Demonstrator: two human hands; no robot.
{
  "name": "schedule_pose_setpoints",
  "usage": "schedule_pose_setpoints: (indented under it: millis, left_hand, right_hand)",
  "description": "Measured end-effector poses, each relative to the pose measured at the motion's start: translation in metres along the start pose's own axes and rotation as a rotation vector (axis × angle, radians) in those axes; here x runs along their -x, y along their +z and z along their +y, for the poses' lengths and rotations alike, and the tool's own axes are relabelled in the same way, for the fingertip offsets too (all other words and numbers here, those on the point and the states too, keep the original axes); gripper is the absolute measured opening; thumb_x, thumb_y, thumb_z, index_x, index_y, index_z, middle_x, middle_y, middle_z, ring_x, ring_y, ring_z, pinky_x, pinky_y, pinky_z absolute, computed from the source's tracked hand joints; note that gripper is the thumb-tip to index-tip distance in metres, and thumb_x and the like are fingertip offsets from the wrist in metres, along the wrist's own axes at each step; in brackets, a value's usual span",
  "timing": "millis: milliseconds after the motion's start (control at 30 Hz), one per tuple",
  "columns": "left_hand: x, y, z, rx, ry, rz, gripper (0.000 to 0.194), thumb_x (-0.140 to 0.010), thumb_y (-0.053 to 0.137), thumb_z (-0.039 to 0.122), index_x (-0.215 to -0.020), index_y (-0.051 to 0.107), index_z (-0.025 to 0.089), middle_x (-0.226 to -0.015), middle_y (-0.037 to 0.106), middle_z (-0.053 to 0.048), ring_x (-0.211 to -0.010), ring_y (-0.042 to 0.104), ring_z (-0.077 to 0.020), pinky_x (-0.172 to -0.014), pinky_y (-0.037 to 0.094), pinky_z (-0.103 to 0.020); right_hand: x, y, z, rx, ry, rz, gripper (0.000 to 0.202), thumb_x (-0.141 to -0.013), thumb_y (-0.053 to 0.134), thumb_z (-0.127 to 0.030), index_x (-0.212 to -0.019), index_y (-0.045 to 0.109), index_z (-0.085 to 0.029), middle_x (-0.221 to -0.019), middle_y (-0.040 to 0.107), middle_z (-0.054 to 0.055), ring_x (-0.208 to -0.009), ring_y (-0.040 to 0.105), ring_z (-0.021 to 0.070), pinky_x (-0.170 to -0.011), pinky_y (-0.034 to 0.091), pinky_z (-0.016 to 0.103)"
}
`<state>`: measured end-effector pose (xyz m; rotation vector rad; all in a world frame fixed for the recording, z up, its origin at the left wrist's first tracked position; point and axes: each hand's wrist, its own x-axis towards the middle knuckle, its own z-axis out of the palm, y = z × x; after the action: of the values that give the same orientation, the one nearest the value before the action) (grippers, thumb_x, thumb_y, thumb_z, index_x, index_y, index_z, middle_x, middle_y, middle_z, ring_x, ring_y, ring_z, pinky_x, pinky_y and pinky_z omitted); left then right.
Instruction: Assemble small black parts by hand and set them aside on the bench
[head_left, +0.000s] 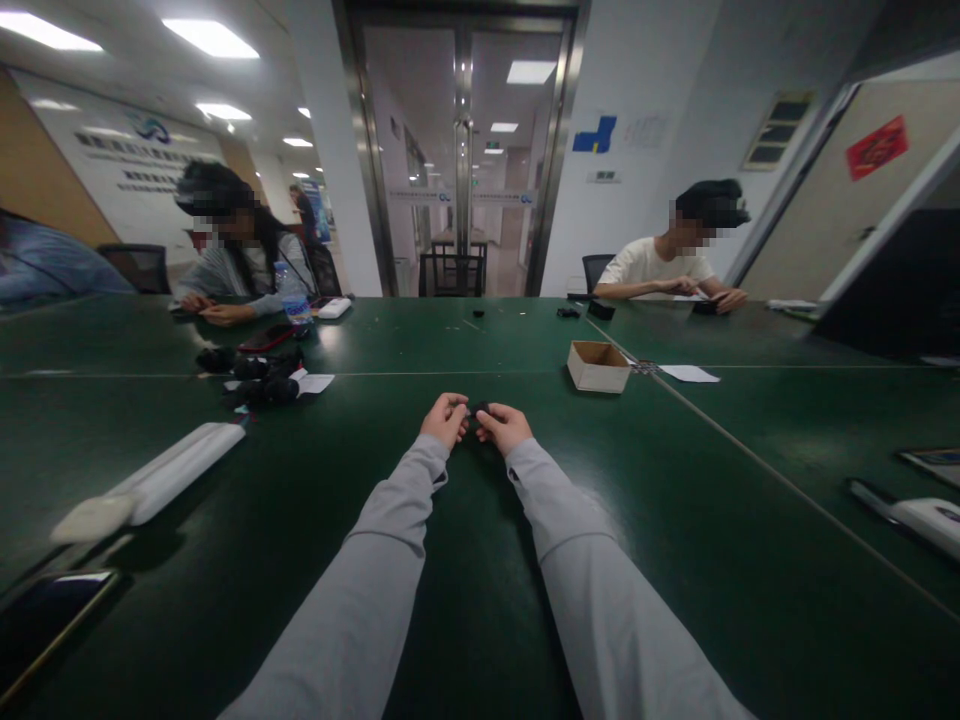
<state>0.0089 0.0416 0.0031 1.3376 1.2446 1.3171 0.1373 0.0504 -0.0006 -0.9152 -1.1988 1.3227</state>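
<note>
A small black object (480, 408) is held between my two hands, just above the green table (480, 520). My left hand (445, 420) is closed, its thumb and fingertips pinched at the object's left side. From the right, my right hand (505, 427) pinches the same black piece with thumb and forefinger. The fingertips of both hands nearly meet. What exactly the piece is cannot be made out, as the fingers cover part of it.
An open cardboard box (598, 368) stands right of my hands, beside a white paper (688, 373). Black items (262, 380), a bottle (294, 295), a long white object (187, 465) and a phone (56, 620) lie left. Several people sit across the table.
</note>
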Motion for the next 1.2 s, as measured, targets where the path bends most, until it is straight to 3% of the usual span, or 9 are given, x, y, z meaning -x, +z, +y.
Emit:
schedule_pose_setpoints:
  millis: [200, 333, 433, 533, 667, 800, 933, 1067, 1200]
  left_hand:
    - [-0.0009, -0.0005, -0.0003, -0.007, -0.055, -0.006, 0.022, -0.078, 0.049, 0.031, -0.094, 0.05, 0.016, -0.054, 0.048, 0.004, -0.04, 0.044, -0.0053, -0.036, 0.033, -0.014]
    - [-0.0002, -0.0001, 0.001, 0.012, -0.028, -0.015, 0.026, -0.072, 0.058, 0.028, -0.094, 0.05, 0.017, -0.059, 0.05, 0.004, -0.045, 0.047, -0.0053, -0.039, 0.036, -0.013]
    - [0.0008, 0.0005, 0.0014, -0.018, -0.069, -0.035, 0.024, -0.079, 0.048, 0.033, -0.097, 0.049, 0.016, -0.053, 0.047, 0.005, -0.036, 0.039, -0.0045, -0.034, 0.03, -0.013]
    - [0.0007, 0.0009, 0.0006, -0.017, -0.04, -0.036, 0.025, -0.076, 0.052, 0.027, -0.099, 0.049, 0.018, -0.057, 0.048, 0.005, -0.04, 0.042, -0.0046, -0.035, 0.032, -0.013]
    - [-0.001, 0.0003, -0.0017, -0.017, -0.063, -0.037, 0.024, -0.079, 0.047, 0.032, -0.098, 0.05, 0.018, -0.056, 0.046, 0.005, -0.037, 0.039, -0.0042, -0.034, 0.031, -0.013]
    - [-0.0019, -0.0004, -0.0036, -0.03, -0.012, -0.029, 0.027, -0.073, 0.054, 0.026, -0.098, 0.05, 0.019, -0.064, 0.048, 0.004, -0.044, 0.044, -0.0044, -0.037, 0.034, -0.013]
    - [-0.0011, -0.0004, -0.0029, -0.034, -0.019, -0.053, 0.024, -0.077, 0.047, 0.027, -0.099, 0.05, 0.018, -0.061, 0.047, 0.003, -0.042, 0.042, -0.0055, -0.035, 0.034, -0.015]
    - [0.0004, -0.0009, 0.0005, -0.008, 0.011, -0.05, 0.028, -0.068, 0.054, 0.018, -0.096, 0.051, 0.018, -0.071, 0.05, 0.002, -0.05, 0.048, -0.0065, -0.038, 0.038, -0.015]
    - [0.0014, -0.0014, 0.0027, -0.002, -0.003, -0.085, 0.024, -0.076, 0.047, 0.027, -0.097, 0.051, 0.016, -0.056, 0.049, 0.003, -0.04, 0.043, -0.0062, -0.036, 0.034, -0.015]
  right_hand:
    - [0.0007, 0.0, -0.0007, -0.004, -0.001, -0.003, 0.029, -0.054, 0.076, -0.032, -0.068, 0.06, -0.012, -0.051, 0.057, 0.0, -0.041, 0.051, 0.0095, -0.038, 0.043, 0.019]
    - [0.001, 0.0002, -0.0014, -0.001, -0.001, 0.006, 0.03, -0.054, 0.076, -0.032, -0.068, 0.059, -0.012, -0.051, 0.056, 0.0, -0.04, 0.051, 0.0095, -0.038, 0.043, 0.019]
    - [0.0014, -0.0004, -0.0018, 0.008, -0.001, -0.008, 0.03, -0.054, 0.076, -0.032, -0.068, 0.059, -0.012, -0.05, 0.055, 0.0, -0.041, 0.051, 0.01, -0.039, 0.044, 0.02]
    - [0.0016, -0.0007, -0.0016, 0.002, -0.005, -0.018, 0.03, -0.055, 0.076, -0.033, -0.068, 0.058, -0.012, -0.051, 0.056, 0.0, -0.041, 0.051, 0.0098, -0.039, 0.043, 0.02]
    - [0.0014, -0.0002, -0.0012, -0.002, -0.002, -0.024, 0.031, -0.055, 0.076, -0.033, -0.07, 0.059, -0.012, -0.053, 0.057, 0.0, -0.041, 0.051, 0.0095, -0.038, 0.042, 0.019]
    - [0.001, -0.0003, -0.0008, -0.007, 0.002, -0.014, 0.032, -0.054, 0.076, -0.034, -0.07, 0.058, -0.012, -0.053, 0.056, 0.0, -0.041, 0.05, 0.0094, -0.039, 0.042, 0.019]
    - [0.0003, -0.0011, 0.0003, 0.008, 0.002, -0.03, 0.031, -0.055, 0.076, -0.033, -0.069, 0.058, -0.013, -0.052, 0.056, 0.0, -0.042, 0.051, 0.0097, -0.039, 0.043, 0.02]
    - [-0.0001, -0.002, 0.0015, -0.016, -0.001, -0.035, 0.032, -0.053, 0.076, -0.034, -0.068, 0.058, -0.013, -0.05, 0.055, -0.001, -0.042, 0.051, 0.0101, -0.039, 0.042, 0.02]
    - [0.0002, -0.0021, 0.002, -0.008, -0.013, -0.051, 0.034, -0.052, 0.076, -0.036, -0.068, 0.058, -0.012, -0.05, 0.055, 0.0, -0.042, 0.051, 0.0099, -0.04, 0.043, 0.02]
